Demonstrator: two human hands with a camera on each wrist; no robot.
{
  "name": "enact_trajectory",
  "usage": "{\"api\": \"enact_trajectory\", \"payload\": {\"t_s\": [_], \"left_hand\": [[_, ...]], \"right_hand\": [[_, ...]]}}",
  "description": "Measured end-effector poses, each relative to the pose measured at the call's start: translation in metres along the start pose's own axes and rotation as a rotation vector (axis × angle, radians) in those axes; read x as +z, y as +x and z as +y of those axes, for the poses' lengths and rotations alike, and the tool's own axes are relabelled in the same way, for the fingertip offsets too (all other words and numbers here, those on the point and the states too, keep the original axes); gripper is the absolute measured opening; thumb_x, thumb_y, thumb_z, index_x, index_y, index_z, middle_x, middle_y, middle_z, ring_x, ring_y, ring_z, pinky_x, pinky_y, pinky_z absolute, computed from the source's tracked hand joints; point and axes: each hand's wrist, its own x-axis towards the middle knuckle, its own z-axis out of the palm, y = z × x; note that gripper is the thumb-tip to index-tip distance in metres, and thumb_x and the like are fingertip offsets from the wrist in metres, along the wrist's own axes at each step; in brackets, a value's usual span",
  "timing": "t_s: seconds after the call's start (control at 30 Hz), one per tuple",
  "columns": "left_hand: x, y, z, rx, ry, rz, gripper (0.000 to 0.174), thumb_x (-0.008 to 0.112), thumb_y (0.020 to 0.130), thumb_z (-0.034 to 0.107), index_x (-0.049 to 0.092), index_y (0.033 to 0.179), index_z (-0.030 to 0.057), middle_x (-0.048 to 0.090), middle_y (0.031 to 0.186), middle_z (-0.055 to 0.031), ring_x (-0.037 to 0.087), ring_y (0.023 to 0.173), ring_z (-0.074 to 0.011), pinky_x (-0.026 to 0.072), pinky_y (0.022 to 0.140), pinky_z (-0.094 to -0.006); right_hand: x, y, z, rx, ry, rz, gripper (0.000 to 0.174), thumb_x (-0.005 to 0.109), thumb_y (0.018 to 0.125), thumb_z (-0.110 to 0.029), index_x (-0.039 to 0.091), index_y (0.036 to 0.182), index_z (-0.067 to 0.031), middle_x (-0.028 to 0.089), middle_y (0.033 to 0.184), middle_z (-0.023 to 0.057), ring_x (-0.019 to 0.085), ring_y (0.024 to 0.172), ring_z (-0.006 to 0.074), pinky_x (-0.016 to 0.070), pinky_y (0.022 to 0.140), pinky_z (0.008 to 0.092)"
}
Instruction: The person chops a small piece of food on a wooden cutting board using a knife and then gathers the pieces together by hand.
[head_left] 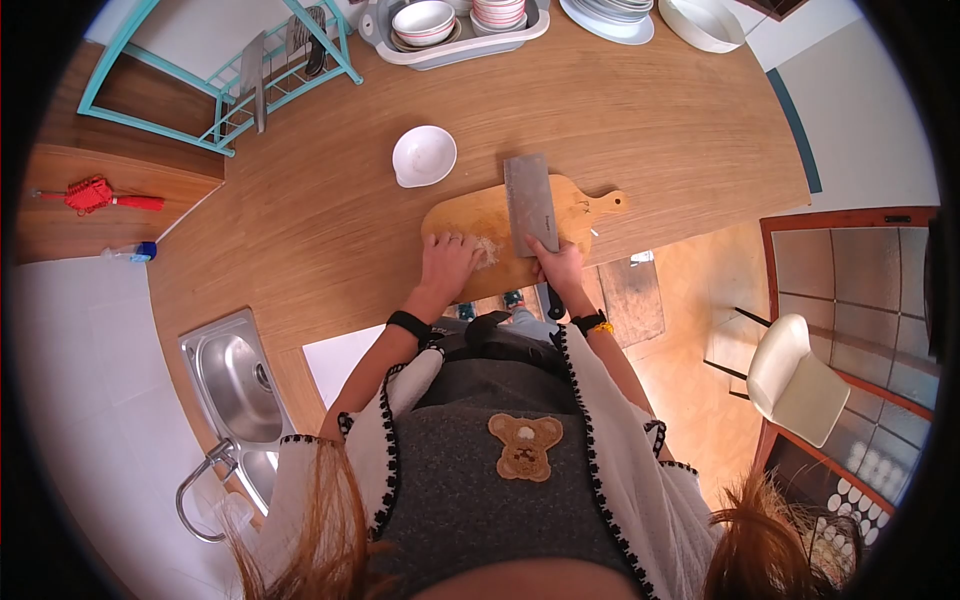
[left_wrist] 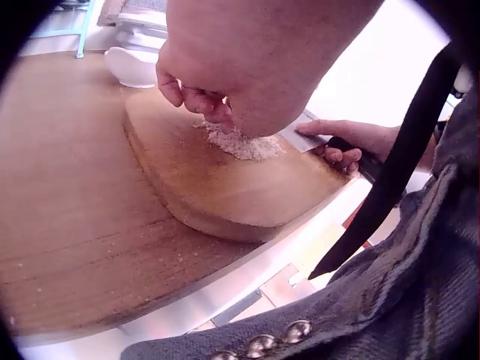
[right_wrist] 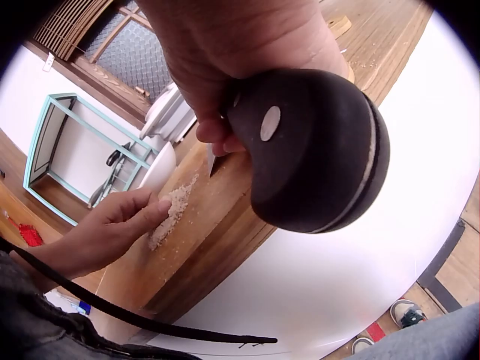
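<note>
My right hand point(head_left: 561, 266) grips a cleaver point(head_left: 529, 200) near where blade meets handle. The broad grey blade lies over a wooden cutting board point(head_left: 465, 212), pointing away from me. In the right wrist view the black handle point(right_wrist: 315, 150) fills the middle, its butt towards the camera. Left of the blade, my left hand point(head_left: 450, 264) rests at the board, its fingers relaxed and bent downward. A small heap of pale, finely chopped food point(left_wrist: 244, 144) lies right at those fingertips; its kind does not show. A white bowl point(head_left: 424, 156) stands just beyond the board.
A turquoise rack point(head_left: 225, 95) with knives stands at the back left. Stacked bowls in a grey dish tub point(head_left: 455, 55) and plates point(head_left: 610, 18) line the back. At the left is a steel sink point(head_left: 240, 385). The board reaches the counter's front edge; a chair point(head_left: 795, 380) stands right.
</note>
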Motion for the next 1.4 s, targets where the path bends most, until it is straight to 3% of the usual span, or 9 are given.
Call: {"api": "enact_trajectory", "payload": {"t_s": [0.27,0.57,0.97,1.2,1.4], "left_hand": [[-0.025,0.000,0.004,-0.169,-0.366,0.021,0.017,0.057,0.084,0.027,0.064,0.084,0.0125,0.061,0.083,-0.0077,0.056,0.084,-0.0236,0.0332,0.075,-0.0404],[-0.041,0.005,0.000,-0.290,-0.502,0.075,0.020,0.061,0.083,0.027,0.069,0.077,0.0094,0.060,0.073,-0.0075,0.056,0.078,-0.0266,0.0340,0.069,-0.0410],[-0.047,0.002,-0.001,-0.239,-0.506,0.210,0.014,0.073,0.069,0.024,0.069,0.066,0.0113,0.056,0.060,-0.0057,0.054,0.073,-0.0251,0.0370,0.069,-0.0370],[-0.041,0.001,-0.004,-0.203,-0.516,0.295,0.016,0.073,0.068,0.028,0.070,0.069,0.0123,0.058,0.064,-0.0047,0.054,0.070,-0.0236,0.0368,0.064,-0.0376],[-0.041,0.001,-0.004,-0.193,-0.449,0.189,0.011,0.069,0.074,0.024,0.071,0.073,0.0132,0.058,0.063,-0.0049,0.053,0.069,-0.0241,0.0372,0.064,-0.0366]], "right_hand": [[0.000,0.001,0.003,-0.012,-0.008,-0.006,0.036,0.070,0.082,-0.032,0.063,0.073,0.0022,0.056,0.050,0.0039,0.050,0.037,0.0096,0.0404,0.037,0.0243],[-0.002,0.000,-0.001,-0.013,0.005,-0.028,0.038,0.070,0.082,-0.033,0.063,0.073,0.0028,0.056,0.050,0.0040,0.050,0.037,0.0099,0.0405,0.038,0.0244],[-0.002,0.001,0.002,-0.005,0.008,-0.033,0.036,0.068,0.083,-0.031,0.063,0.073,0.0025,0.056,0.051,0.0041,0.051,0.038,0.0100,0.0410,0.038,0.0240],[-0.003,0.000,0.002,-0.013,-0.010,-0.029,0.035,0.068,0.083,-0.031,0.063,0.074,0.0025,0.056,0.051,0.0041,0.051,0.038,0.0097,0.0410,0.038,0.0241],[-0.002,0.002,0.004,-0.019,-0.012,-0.021,0.036,0.068,0.083,-0.032,0.063,0.073,0.0020,0.056,0.050,0.0038,0.050,0.037,0.0094,0.0408,0.038,0.0240]]}}
